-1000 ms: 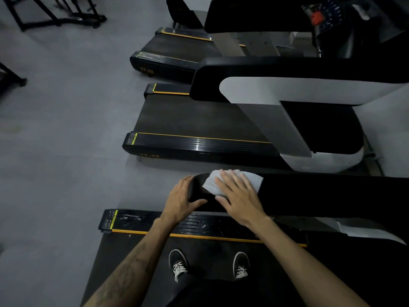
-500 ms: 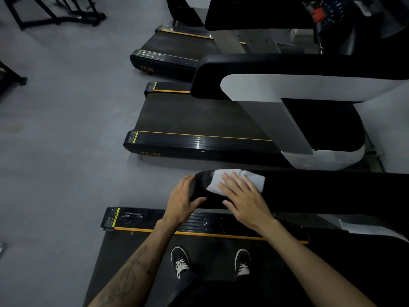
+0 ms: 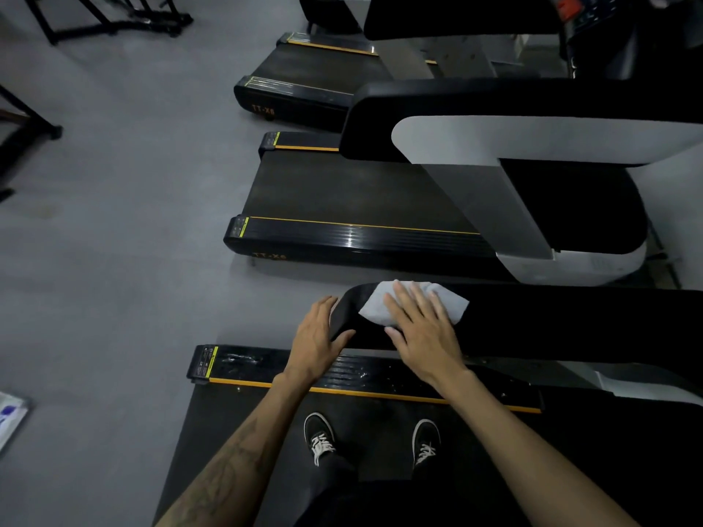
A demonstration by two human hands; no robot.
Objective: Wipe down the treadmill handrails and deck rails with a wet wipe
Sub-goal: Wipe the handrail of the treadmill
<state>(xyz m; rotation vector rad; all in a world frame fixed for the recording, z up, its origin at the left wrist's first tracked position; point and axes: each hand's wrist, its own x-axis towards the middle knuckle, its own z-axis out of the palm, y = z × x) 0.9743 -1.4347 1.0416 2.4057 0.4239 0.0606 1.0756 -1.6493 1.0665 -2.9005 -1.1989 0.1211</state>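
R grip [image 3: 426, 336], wipe [image 3: 371, 311]: farther along handrail [image 3: 570, 321]

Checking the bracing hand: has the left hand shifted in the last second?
No. The left hand still grips the rounded end of the handrail.

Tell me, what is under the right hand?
A white wet wipe, pressed flat on the black handrail. The right hand covers its middle, so that part and the rail beneath cannot be seen.

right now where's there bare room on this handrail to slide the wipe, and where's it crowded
Free: the handrail from the wipe rightward to the picture's edge; the deck rail left of the left hand. Crowded: the handrail's rounded end, gripped by the left hand, right hand flat on the wipe.
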